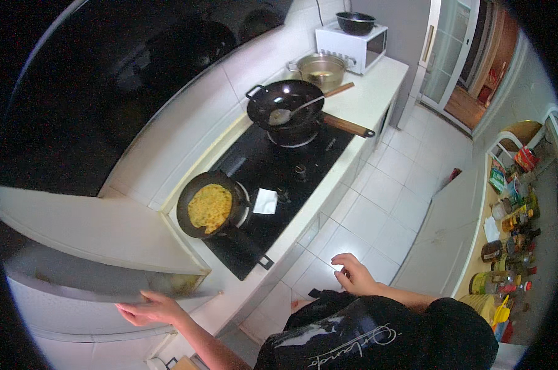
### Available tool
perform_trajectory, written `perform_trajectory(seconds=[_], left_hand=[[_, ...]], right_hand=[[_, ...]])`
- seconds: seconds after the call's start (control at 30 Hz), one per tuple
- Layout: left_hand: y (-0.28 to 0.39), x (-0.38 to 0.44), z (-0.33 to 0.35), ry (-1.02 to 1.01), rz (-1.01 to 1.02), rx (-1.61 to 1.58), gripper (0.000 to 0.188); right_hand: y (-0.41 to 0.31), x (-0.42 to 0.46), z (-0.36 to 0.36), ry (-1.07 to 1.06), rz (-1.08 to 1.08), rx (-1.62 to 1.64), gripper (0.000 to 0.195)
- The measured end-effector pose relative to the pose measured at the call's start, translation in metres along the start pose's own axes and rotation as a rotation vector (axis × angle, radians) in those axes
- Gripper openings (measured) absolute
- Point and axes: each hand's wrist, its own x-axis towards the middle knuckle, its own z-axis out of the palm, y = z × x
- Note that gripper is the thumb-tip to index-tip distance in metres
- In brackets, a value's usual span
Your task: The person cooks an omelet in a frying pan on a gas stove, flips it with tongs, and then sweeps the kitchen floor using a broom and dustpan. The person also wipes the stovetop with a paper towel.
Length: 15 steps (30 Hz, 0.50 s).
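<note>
My left hand is extended at the lower left, fingers apart and holding nothing. Behind it runs the edge of a grey panel; whether the fingers touch it I cannot tell. Over the floor in front of my body, my right hand hangs with loosely curled fingers and a gap beside the thumb, nothing in it. A black frying pan sits on the near burner, its handle towards me. In it lies a golden-brown pancake with a notched edge. A folded white paper lies on the black glass cooktop beside the pan.
On the far burner stands a black wok holding a ladle; its wooden handle overhangs the counter edge. Beyond are a steel pot and a white microwave carrying a black bowl. Several bottles crowd the right-hand counter.
</note>
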Motion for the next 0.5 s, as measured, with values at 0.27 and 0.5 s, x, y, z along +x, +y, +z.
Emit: perform_trajectory(seconds=[0.27, 0.5], left_hand=[[0.015, 0.01, 0.035, -0.152, 0.07, 0.024, 0.069], [0.005, 0.038, 0.053, -0.177, 0.049, 0.04, 0.05]], right_hand=[[0.025, -0.02, -0.05, -0.075, 0.015, -0.101, 0.025], [0.045, -0.033, -0.111, -0.032, 0.07, -0.199, 0.025]])
